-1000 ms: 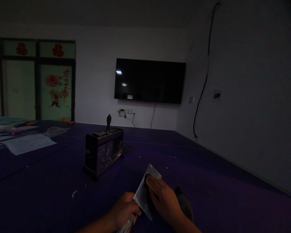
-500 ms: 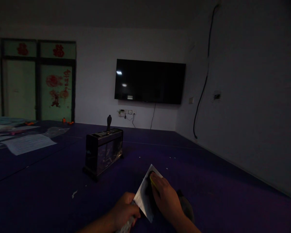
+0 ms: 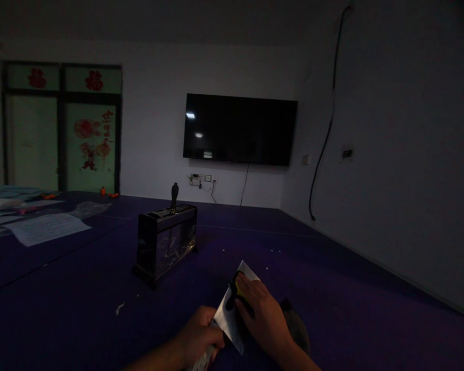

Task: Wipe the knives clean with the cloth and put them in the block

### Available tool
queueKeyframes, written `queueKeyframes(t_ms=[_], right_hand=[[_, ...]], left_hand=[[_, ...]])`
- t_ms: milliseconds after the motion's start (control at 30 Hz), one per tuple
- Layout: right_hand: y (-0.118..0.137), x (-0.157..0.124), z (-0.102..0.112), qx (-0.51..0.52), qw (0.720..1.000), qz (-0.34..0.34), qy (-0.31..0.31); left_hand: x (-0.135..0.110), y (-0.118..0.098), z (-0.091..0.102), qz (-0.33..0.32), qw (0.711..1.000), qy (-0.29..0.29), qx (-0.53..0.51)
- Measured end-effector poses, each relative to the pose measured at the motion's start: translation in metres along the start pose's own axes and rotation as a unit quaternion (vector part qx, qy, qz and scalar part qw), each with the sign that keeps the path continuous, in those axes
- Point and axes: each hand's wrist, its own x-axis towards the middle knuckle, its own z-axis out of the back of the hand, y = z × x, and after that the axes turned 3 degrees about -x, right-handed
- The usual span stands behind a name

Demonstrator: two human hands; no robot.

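Note:
My left hand (image 3: 201, 335) is closed around the pale, patterned handle (image 3: 203, 359) of a cleaver at the bottom centre. The cleaver's broad, shiny blade (image 3: 228, 322) points up and away from me, tilted. Fingers of my right hand (image 3: 265, 312) lie over a small yellow pad (image 3: 240, 289), pressing it on the upper part of the blade. A dark area on the metal beside it may be a shadow or reflection. Beyond and left stands a black knife block (image 3: 166, 242) with a clear side. One dark handle (image 3: 174, 196) sticks up from its top.
A dark rounded object (image 3: 297, 327) lies partly behind my right wrist. White scraps (image 3: 119, 308) dot the purple tabletop (image 3: 81, 319). Printed papers (image 3: 48, 229) and clear plastic (image 3: 88, 208) lie at the left. A wall television (image 3: 239, 129) hangs beyond the table.
My right fingers have shifted slightly on the blade, and more of the yellow pad shows. My left hand and the cleaver stay nearly in place.

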Motion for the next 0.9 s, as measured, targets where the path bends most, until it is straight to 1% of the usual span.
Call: queueKeyframes(t_ms=[67, 167, 233, 333, 433, 567, 667, 767, 833, 900], right_hand=[[-0.001, 0.000, -0.001, -0.012, 1.000, 0.002, -0.018], [-0.002, 0.000, 0.000, -0.044, 0.998, -0.013, -0.035], [-0.002, -0.001, 0.001, -0.063, 0.997, -0.037, -0.034], [-0.002, -0.001, 0.001, -0.076, 0.994, -0.076, -0.034], [-0.003, 0.000, 0.000, -0.074, 0.993, -0.091, -0.026], [-0.004, -0.001, -0.002, -0.054, 0.996, -0.073, -0.013], [-0.005, -0.001, -0.003, -0.036, 0.999, -0.022, -0.013], [-0.005, 0.001, -0.002, -0.022, 0.999, 0.023, -0.018], [-0.007, 0.002, -0.003, -0.021, 0.999, 0.022, -0.030], [-0.010, 0.003, -0.004, -0.028, 0.999, 0.006, -0.042]], left_hand=[[-0.001, -0.001, 0.000, 0.006, 1.000, -0.005, 0.005], [-0.004, -0.005, -0.001, -0.001, 1.000, 0.010, 0.015], [-0.005, -0.007, -0.002, -0.005, 1.000, 0.020, 0.023], [-0.007, -0.009, -0.002, 0.004, 1.000, 0.006, 0.022], [-0.007, -0.011, -0.002, 0.013, 1.000, 0.003, 0.013], [-0.006, -0.013, -0.002, 0.006, 1.000, 0.017, 0.019], [-0.006, -0.013, -0.002, 0.004, 1.000, 0.011, 0.029], [-0.008, -0.014, -0.002, -0.007, 0.999, 0.018, 0.028], [-0.009, -0.014, -0.002, -0.012, 0.999, 0.032, 0.025], [-0.010, -0.015, -0.002, -0.014, 0.999, 0.038, 0.023]])
